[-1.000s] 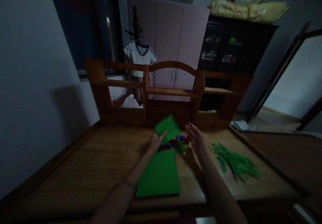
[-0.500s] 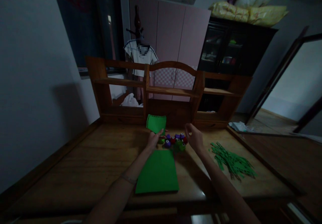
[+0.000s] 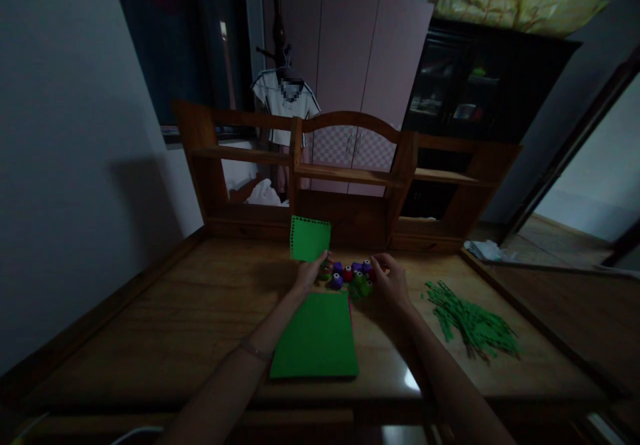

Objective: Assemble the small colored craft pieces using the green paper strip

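Note:
My left hand (image 3: pixel 309 277) grips the lower edge of a small green sheet (image 3: pixel 310 239), which stands up from it and has rows of dark holes along its top and left edges. Just right of that hand lies a cluster of small purple, red and green pieces with white eye-like spots (image 3: pixel 349 273). My right hand (image 3: pixel 393 281) is at the cluster's right end, thumb and forefinger apart beside a red piece; whether they touch it is unclear. Nearer me, a green pad or stack of sheets (image 3: pixel 316 338) lies flat on the desk.
A loose heap of thin green strips (image 3: pixel 473 321) lies on the right of the wooden desk (image 3: pixel 200 325). A wooden shelf unit (image 3: pixel 350 177) runs along the back edge. White plastic wrapping (image 3: pixel 484 251) lies at the far right corner.
My right hand's fingers have spread from a closed pinch and come down toward the pieces. The green sheet in my left hand is more upright. The camera view has shifted slightly.

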### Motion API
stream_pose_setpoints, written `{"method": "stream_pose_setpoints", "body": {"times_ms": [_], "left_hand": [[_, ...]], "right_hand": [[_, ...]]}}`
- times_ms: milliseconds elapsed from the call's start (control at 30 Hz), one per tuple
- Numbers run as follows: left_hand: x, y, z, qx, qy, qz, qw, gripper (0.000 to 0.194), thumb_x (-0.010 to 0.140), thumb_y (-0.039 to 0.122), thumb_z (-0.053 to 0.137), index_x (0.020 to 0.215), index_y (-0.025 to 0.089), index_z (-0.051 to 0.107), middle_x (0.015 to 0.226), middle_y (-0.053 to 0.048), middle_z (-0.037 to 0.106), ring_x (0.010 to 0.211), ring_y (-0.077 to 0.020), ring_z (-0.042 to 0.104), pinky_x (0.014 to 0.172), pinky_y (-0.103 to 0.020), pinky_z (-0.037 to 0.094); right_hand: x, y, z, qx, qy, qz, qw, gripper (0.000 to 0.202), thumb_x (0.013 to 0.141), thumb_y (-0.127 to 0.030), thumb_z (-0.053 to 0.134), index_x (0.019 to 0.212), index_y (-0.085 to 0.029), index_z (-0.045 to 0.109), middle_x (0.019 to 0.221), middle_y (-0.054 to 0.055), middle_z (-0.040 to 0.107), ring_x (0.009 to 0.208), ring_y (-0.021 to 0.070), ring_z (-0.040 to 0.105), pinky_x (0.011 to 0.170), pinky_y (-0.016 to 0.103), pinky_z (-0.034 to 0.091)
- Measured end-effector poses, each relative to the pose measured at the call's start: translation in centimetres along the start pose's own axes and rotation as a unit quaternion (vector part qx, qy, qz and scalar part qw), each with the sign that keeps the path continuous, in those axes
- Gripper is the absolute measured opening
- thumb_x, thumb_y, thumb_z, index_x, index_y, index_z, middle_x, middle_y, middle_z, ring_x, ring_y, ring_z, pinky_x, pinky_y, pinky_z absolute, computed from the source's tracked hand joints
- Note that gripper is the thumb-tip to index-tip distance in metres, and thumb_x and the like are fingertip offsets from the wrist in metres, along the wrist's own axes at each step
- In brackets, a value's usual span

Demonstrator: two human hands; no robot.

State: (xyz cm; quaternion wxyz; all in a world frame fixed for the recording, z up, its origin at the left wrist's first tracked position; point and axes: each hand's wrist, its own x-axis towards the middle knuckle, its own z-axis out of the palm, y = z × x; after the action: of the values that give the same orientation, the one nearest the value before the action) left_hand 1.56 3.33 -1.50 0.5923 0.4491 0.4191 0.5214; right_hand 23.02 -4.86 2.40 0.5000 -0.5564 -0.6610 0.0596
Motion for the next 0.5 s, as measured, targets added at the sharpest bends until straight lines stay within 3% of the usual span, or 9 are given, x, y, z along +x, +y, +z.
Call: {"method": "stream_pose_setpoints", "body": {"times_ms": [233,500], "left_hand": [[-0.4,0.2,0.1,0.009,0.008,0.054,0.998,0.046,0.069,0.054,0.061,0.086,0.012,0.067,0.063,-0.005,0.064,0.046,-0.0127,0.058,0.046,-0.023,0.044],[-0.9,1.1,0.0,-0.015,0.042,0.074,0.996,0.045,0.067,0.054,0.063,0.08,0.01,0.066,0.052,-0.001,0.055,0.043,-0.0113,0.052,0.044,-0.021,0.04]], "right_hand": [[0.0,0.3,0.7,-0.045,-0.041,-0.068,0.996,0.02,0.084,-0.039,0.051,0.088,-0.023,0.063,0.099,0.007,0.056,0.099,0.023,0.05,0.088,0.038,0.04],[-0.2,0.6,1.1,-0.053,-0.098,-0.104,0.988,0.014,0.078,-0.025,0.054,0.09,-0.022,0.059,0.116,0.007,0.048,0.114,0.0237,0.041,0.097,0.04,0.035]]}}
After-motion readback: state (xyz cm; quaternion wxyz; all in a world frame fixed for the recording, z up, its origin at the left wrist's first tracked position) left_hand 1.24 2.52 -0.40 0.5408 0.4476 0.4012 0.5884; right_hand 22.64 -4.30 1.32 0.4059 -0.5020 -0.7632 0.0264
